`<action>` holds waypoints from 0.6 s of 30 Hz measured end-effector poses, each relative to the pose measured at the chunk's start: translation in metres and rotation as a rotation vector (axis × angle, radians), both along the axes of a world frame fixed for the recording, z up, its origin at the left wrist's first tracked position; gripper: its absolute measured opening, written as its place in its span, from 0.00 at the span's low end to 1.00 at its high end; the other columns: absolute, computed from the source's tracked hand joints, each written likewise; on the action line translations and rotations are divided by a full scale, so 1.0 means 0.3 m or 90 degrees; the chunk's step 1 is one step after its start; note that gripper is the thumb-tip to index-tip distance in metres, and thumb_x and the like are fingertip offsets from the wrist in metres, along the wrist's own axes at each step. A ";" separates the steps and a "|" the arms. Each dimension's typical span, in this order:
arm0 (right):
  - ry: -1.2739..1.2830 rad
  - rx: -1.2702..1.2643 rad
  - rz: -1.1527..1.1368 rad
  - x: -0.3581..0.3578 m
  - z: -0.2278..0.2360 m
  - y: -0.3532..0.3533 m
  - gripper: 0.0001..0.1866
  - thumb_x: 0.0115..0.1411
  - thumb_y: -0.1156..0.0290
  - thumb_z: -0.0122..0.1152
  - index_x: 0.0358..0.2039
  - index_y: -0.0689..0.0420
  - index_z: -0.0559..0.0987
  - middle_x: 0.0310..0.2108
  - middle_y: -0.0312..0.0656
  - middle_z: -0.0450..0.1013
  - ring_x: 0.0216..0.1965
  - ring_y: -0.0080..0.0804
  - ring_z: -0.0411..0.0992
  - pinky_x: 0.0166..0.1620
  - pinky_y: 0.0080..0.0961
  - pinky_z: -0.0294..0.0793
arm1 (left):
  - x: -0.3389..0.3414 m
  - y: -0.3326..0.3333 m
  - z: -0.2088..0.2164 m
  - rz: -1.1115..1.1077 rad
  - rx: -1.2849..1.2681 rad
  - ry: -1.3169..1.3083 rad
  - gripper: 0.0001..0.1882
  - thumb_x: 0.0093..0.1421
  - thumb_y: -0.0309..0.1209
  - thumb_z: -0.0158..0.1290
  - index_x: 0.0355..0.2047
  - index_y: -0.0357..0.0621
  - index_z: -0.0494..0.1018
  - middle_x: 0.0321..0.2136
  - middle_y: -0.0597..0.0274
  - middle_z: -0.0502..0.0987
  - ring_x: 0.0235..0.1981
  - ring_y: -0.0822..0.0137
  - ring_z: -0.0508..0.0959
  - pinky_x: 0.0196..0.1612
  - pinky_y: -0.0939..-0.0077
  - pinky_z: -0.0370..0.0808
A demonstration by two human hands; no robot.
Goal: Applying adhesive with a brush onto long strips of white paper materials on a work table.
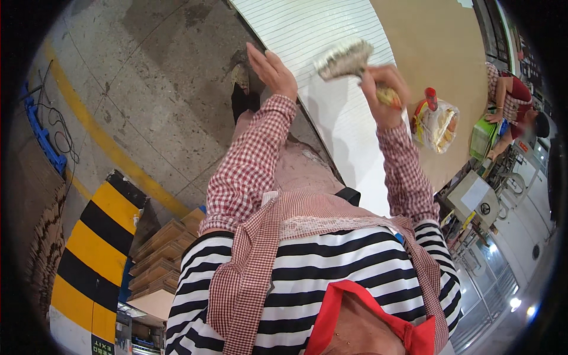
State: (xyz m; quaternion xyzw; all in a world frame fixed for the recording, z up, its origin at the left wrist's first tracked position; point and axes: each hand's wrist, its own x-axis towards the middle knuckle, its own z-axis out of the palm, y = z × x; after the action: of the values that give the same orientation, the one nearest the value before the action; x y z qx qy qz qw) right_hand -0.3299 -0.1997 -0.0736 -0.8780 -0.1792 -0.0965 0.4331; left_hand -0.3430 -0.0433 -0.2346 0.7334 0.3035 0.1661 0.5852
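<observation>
Right hand (387,89) holds wide brush (344,59) above white lined sheet (331,29)

In the head view, the right hand is closed around the brush's handle, its pale bristles pointing left over the sheet. The left hand (272,72) looks empty, fingers straight and together, near the sheet's left edge. Right of the brush, a clear plastic bag (439,129) sits on the brown-topped counter (438,53). At far right, a co-worker (518,97) handles a green stack (485,136).
</observation>
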 end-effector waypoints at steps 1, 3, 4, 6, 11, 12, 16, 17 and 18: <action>-0.008 0.009 0.002 0.035 -0.017 0.021 0.04 0.47 0.83 0.61 0.21 0.64 0.74 0.23 0.42 0.72 0.24 0.26 0.72 0.32 0.20 0.72 | -0.028 -0.027 0.006 -0.005 -0.009 -0.012 0.30 0.69 0.42 0.27 0.65 0.37 0.43 0.64 0.41 0.46 0.64 0.47 0.50 0.64 0.57 0.51; -0.015 0.018 0.006 0.040 -0.038 0.019 0.05 0.47 0.82 0.62 0.21 0.63 0.74 0.23 0.42 0.73 0.25 0.25 0.73 0.31 0.19 0.72 | -0.070 -0.068 0.015 -0.009 -0.020 -0.022 0.30 0.69 0.42 0.28 0.65 0.36 0.43 0.64 0.42 0.47 0.64 0.48 0.50 0.64 0.57 0.50; -0.008 0.008 0.022 0.026 -0.054 0.009 0.05 0.47 0.82 0.62 0.21 0.63 0.74 0.24 0.43 0.73 0.25 0.25 0.73 0.30 0.18 0.71 | -0.087 -0.084 0.017 -0.028 0.000 0.001 0.30 0.69 0.41 0.28 0.65 0.36 0.43 0.64 0.42 0.47 0.64 0.48 0.50 0.64 0.58 0.50; 0.024 -0.015 0.036 -0.030 -0.075 -0.030 0.05 0.48 0.82 0.62 0.20 0.63 0.73 0.24 0.43 0.73 0.25 0.25 0.74 0.29 0.18 0.70 | -0.105 -0.097 0.020 -0.052 0.018 0.037 0.29 0.69 0.40 0.30 0.65 0.35 0.43 0.63 0.41 0.48 0.64 0.47 0.51 0.64 0.58 0.51; 0.095 -0.046 0.018 -0.156 -0.028 -0.104 0.05 0.47 0.82 0.62 0.20 0.63 0.73 0.23 0.43 0.73 0.27 0.28 0.75 0.31 0.20 0.72 | -0.101 -0.080 -0.011 -0.036 0.008 -0.022 0.29 0.69 0.39 0.29 0.65 0.35 0.44 0.63 0.41 0.49 0.63 0.46 0.52 0.63 0.57 0.52; 0.080 -0.035 0.011 -0.139 -0.007 -0.087 0.05 0.47 0.82 0.62 0.20 0.63 0.73 0.23 0.43 0.73 0.28 0.29 0.75 0.31 0.21 0.72 | -0.099 -0.082 -0.002 -0.038 0.001 -0.029 0.28 0.69 0.39 0.29 0.65 0.35 0.44 0.63 0.41 0.48 0.63 0.46 0.52 0.63 0.57 0.51; -0.024 0.003 0.021 -0.053 -0.030 -0.032 0.05 0.47 0.82 0.62 0.22 0.63 0.74 0.23 0.43 0.72 0.27 0.29 0.74 0.30 0.20 0.70 | -0.097 -0.085 0.000 -0.050 0.048 -0.040 0.28 0.69 0.39 0.28 0.65 0.35 0.44 0.63 0.40 0.48 0.64 0.46 0.51 0.64 0.57 0.51; -0.049 0.006 0.033 -0.049 -0.039 -0.038 0.05 0.47 0.82 0.62 0.22 0.63 0.74 0.23 0.43 0.72 0.26 0.28 0.73 0.29 0.20 0.70 | -0.100 -0.100 0.010 -0.046 0.030 -0.014 0.29 0.69 0.39 0.28 0.65 0.35 0.43 0.64 0.41 0.47 0.64 0.46 0.51 0.64 0.57 0.50; -0.006 -0.027 0.016 -0.088 -0.067 -0.075 0.06 0.46 0.82 0.63 0.23 0.63 0.73 0.21 0.42 0.69 0.23 0.28 0.70 0.27 0.21 0.68 | -0.099 -0.100 0.009 -0.040 0.016 0.010 0.29 0.69 0.40 0.27 0.65 0.36 0.43 0.64 0.41 0.47 0.64 0.46 0.50 0.64 0.57 0.50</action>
State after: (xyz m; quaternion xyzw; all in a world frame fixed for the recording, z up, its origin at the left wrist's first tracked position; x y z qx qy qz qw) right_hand -0.3563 -0.2222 -0.0937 -0.8840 -0.1945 -0.0917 0.4150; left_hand -0.3726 -0.0734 -0.2319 0.7510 0.2830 0.1454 0.5787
